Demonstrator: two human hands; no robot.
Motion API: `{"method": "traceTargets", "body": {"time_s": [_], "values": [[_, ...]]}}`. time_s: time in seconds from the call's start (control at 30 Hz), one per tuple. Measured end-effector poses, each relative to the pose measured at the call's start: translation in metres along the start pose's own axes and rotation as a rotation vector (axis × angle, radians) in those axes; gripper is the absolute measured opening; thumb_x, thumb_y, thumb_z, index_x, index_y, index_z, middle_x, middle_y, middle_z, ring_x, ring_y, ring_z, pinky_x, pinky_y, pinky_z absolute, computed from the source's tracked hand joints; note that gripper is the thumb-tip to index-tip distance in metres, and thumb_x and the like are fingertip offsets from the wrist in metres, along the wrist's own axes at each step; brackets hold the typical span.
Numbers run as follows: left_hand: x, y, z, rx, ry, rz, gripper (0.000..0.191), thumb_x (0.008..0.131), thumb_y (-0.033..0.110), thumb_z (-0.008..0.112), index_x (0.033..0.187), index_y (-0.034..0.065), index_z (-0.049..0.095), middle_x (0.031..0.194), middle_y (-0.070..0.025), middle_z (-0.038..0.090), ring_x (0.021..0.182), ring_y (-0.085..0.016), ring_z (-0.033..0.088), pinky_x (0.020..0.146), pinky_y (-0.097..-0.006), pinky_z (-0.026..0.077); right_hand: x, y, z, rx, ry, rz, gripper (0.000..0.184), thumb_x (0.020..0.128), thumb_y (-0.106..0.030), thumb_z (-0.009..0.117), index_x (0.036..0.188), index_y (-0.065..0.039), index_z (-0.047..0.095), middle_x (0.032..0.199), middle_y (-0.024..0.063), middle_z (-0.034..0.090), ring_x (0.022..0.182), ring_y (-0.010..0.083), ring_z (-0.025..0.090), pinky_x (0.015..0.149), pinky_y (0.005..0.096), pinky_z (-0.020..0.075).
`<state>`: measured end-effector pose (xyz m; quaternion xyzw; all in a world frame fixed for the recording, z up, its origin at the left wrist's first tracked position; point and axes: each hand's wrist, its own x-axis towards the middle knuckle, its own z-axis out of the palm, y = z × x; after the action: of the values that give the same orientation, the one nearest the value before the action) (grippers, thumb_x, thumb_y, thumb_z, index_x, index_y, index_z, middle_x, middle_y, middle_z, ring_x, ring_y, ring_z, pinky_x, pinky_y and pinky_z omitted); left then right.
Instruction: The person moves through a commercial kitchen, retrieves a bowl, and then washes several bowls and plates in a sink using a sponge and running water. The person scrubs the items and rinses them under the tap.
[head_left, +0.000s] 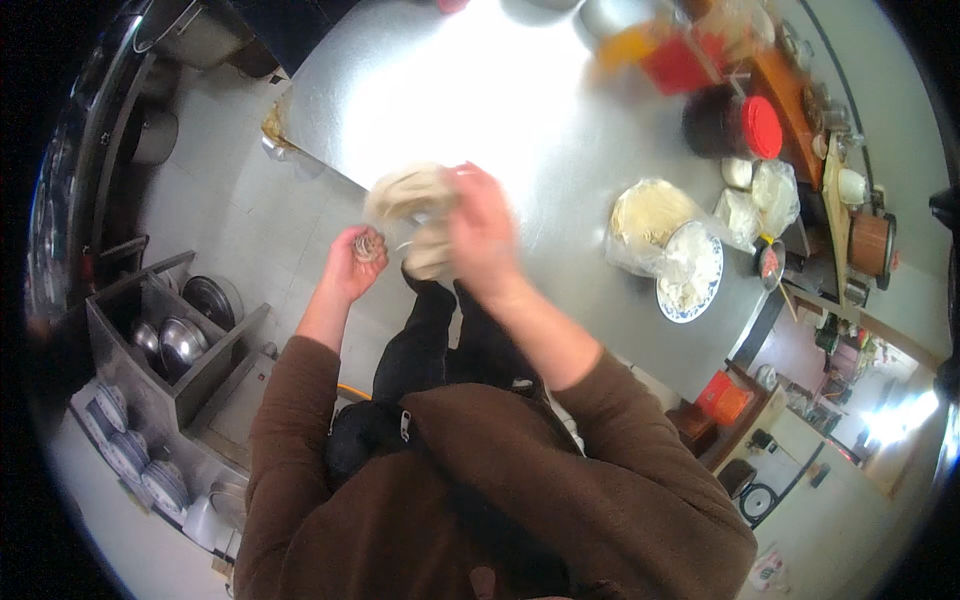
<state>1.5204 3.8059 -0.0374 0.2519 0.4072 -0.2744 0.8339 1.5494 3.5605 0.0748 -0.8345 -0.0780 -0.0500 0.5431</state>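
Note:
Beside the steel table's near left edge, my left hand (354, 262) is closed on one end of pale noodle dough strands. My right hand (486, 232), blurred by motion, grips the strands' other part; a thick looped bundle of noodle dough strands (411, 189) spreads beside its fingers, with a second clump just below. The exact hold of the right fingers is hard to see. To the right on the steel table (570, 217) rests a round pale mass of dough or noodles (651, 210), partly in clear plastic. Against it stands a blue-rimmed plate (690, 306) with white powder.
A dark tub with a red lid (763, 127), a red container (679, 64) and plastic bags (775, 196) line the table's right side. A small bowl (771, 264) is at its corner. Lower left are a steel sink unit (180, 390), metal bowls (182, 341) and stacked plates (163, 484).

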Motion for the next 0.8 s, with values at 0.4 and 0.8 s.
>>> {"method": "traceTargets", "body": {"time_s": [0.4,0.8], "values": [[-0.108,-0.019,-0.089,-0.076,0.239,0.034,0.019,0.096,0.029,0.060,0.085,0.0137,0.063,0.073,-0.0024,0.063,0.063,-0.018,0.061,0.054,-0.0329,0.047,0.150,0.088,0.015,-0.775,0.180,0.076,0.042,0.100,-0.022,0.052,0.137,-0.002,0.057,0.142,0.0198,0.055,0.132,0.0394,0.050,0.112,0.0459,0.0396],[-0.154,-0.020,-0.078,-0.074,-0.025,0.152,0.034,0.098,0.033,0.055,0.070,0.0135,0.051,0.068,-0.0004,0.050,0.054,-0.012,0.041,0.047,-0.0268,0.030,0.129,0.014,0.112,-0.447,-0.401,-0.764,0.028,0.089,-0.005,0.057,0.116,-0.009,0.064,0.132,0.0186,0.062,0.107,0.0400,0.062,0.091,0.0475,0.0534]]}}
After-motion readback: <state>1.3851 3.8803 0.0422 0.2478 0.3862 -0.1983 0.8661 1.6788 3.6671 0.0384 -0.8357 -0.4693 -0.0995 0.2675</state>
